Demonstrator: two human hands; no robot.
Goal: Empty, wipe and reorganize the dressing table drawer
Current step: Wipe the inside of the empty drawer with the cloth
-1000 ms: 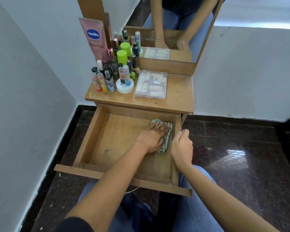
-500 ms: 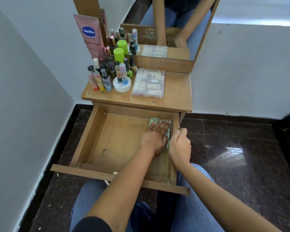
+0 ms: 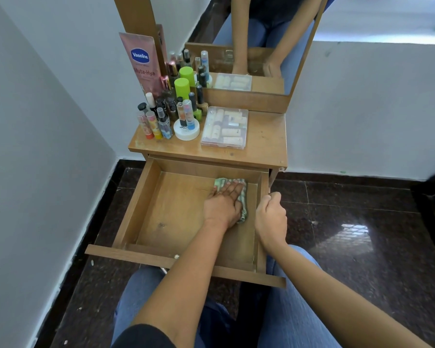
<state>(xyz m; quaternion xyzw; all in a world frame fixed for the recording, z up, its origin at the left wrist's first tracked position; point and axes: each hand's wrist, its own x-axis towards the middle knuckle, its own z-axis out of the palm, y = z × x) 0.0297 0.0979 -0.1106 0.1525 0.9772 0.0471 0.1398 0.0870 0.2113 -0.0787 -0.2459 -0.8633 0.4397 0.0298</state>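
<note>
Brown wood fills the middle of the frame: the drawer (image 3: pixel 161 209) is pulled fully out of the dressing table and its floor is bare apart from a cloth. The green checked cloth (image 3: pixel 230 183) lies at the drawer's far right corner, against the back wall and near the right side wall. The left hand (image 3: pixel 224 203) lies flat on top of it, fingers spread and pointing toward the back of the drawer, palm pressing the cloth down; only the cloth's far edge and a strip along its right side show from under the hand. The right hand (image 3: pixel 270 218) is curled closed over the top edge of the drawer's right side wall, gripping it.

Above the drawer, the surface (image 3: pixel 264 144) carries the things taken out. At its left stands a tight cluster of small bottles and tubes (image 3: pixel 161 119), with two lime-green capped containers (image 3: pixel 182 87) behind them and a tall pink Vaseline tube (image 3: pixel 142 64) leaning at the back. A round white jar (image 3: pixel 186 131) sits at the front of the cluster. Just beside it, to the right, lies a clear flat case (image 3: pixel 225 128) of pale items. The mirror (image 3: pixel 256 41) in the upper centre of the frame reflects both arms and the case.
</note>
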